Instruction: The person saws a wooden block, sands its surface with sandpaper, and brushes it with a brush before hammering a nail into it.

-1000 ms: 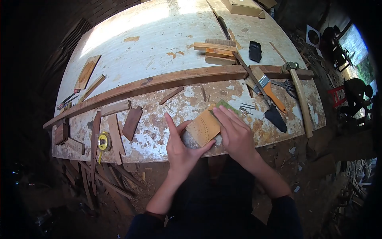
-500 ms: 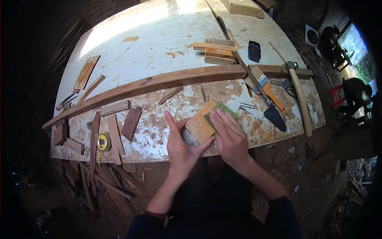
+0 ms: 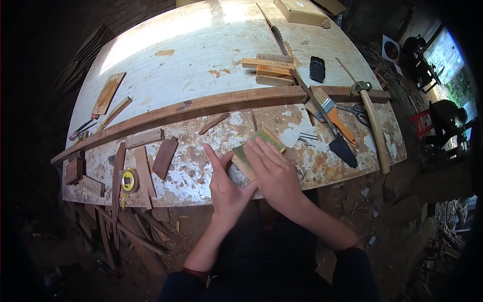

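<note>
Block mostly covered under R hand [image 3: 271,176].
Wood blk [image 3: 243,167]: most of top hidden by green sheet [image 3: 241,150] & R hand; sheet's middle under R fingers, R thumb out of view. L hand [image 3: 225,191]: some fingertips hidden. Nails [image 3: 308,137] just beyond R hand: too small to count. Tape measure [image 3: 129,180] left of L hand: markings unreadable. Cardboard box [image 3: 302,13] well beyond R hand: cut by top edge, label illegible. Machinery [image 3: 445,121] far right of R hand: dark, details unclear.
</note>
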A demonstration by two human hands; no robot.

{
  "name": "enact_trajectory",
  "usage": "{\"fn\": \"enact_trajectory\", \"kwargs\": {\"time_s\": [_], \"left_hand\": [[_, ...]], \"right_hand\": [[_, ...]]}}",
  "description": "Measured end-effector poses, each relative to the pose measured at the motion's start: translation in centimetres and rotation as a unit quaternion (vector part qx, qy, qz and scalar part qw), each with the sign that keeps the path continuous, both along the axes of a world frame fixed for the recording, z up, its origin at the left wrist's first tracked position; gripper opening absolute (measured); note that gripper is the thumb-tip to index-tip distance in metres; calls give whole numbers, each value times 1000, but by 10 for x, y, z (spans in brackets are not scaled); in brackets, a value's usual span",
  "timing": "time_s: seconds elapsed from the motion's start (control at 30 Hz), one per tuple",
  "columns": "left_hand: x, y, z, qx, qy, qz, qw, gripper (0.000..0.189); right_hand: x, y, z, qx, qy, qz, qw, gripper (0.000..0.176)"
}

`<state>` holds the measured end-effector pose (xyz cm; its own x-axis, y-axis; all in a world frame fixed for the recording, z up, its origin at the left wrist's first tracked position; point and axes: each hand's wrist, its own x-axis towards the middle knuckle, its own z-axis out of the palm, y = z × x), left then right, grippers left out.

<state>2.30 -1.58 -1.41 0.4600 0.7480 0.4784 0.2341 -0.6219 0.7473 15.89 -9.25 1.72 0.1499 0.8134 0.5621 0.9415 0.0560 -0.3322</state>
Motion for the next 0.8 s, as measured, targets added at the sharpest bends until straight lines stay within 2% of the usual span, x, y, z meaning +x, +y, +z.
{"fn": "enact_trajectory", "kwargs": {"time_s": [0.03,0.13,0.17,0.27,0.3,0.43,0.53,0.57,0.67,0.7,0.8], "left_hand": [[-2,0,-6,0,-3,-2,1000,149],[-2,0,0,9,-3,-6,1000,150],[-2,-2,2,12,-2,-4,1000,151],[-4,-1,-7,-19,3,-6,1000,153],[-4,-1,-5,-7,6,-2,1000,153],[-3,-2,0,17,9,7,1000,152],[-2,1,-8,16,1,1,1000,152],[-3,0,-11,11,-1,2,1000,151],[-2,0,2,19,12,-7,1000,153],[-1,0,-1,6,8,-6,1000,154],[-3,2,-6,-11,5,-10,1000,154]], "right_hand": [[-11,-4,-6,-6,32,83,996,43],[28,8,-2,-22,61,42,997,42],[37,10,2,-42,63,-18,997,42],[1,2,-6,-8,-17,63,998,41],[-1,-3,-1,-25,-2,104,994,47],[38,6,10,-60,16,-9,998,45],[-9,-13,6,-52,-9,118,992,47],[2,-11,1,-45,13,137,990,47],[46,2,4,-69,65,9,995,47],[30,-2,8,-45,-4,4,999,46],[-1,-19,5,-39,4,122,992,51]]}}
